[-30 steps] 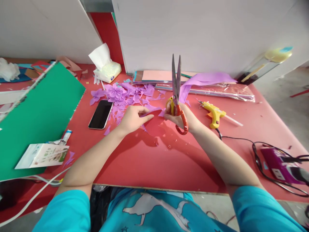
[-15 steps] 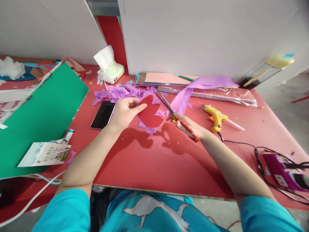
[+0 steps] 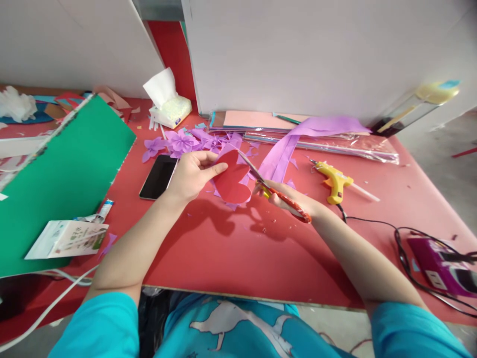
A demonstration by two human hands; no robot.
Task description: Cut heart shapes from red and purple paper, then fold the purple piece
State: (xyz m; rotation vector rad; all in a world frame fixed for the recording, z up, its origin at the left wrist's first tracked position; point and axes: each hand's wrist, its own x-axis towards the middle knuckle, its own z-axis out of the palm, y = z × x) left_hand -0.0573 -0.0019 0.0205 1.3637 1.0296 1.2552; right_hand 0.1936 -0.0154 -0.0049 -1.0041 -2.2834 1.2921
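Between the thumb and fingers of my left hand [image 3: 197, 174] is a red heart [image 3: 233, 184], flat like paper or card, with a strip of purple material along its upper edge. My right hand [image 3: 281, 196] grips red-handled scissors [image 3: 288, 201], pointed up and left. Their blades lie at the heart's right side, close to its upper tip; whether they touch the edge I cannot tell. Purple scraps and purple paper flowers [image 3: 182, 142] lie on the table behind the heart. A long purple strip [image 3: 278, 156] curves behind my right hand.
On the red table [image 3: 238, 258] lie a phone [image 3: 159, 176], a tissue pack [image 3: 171, 109] and a yellow glue gun [image 3: 335, 181] with a cord. A purple power strip [image 3: 437, 266] is at right. A green board [image 3: 74, 169] leans at left. Plastic-wrapped sheets [image 3: 324, 146] line the back.
The scissors have shifted slightly left and down, and their blades look closer together. The heart has turned and dropped a little in my left hand.
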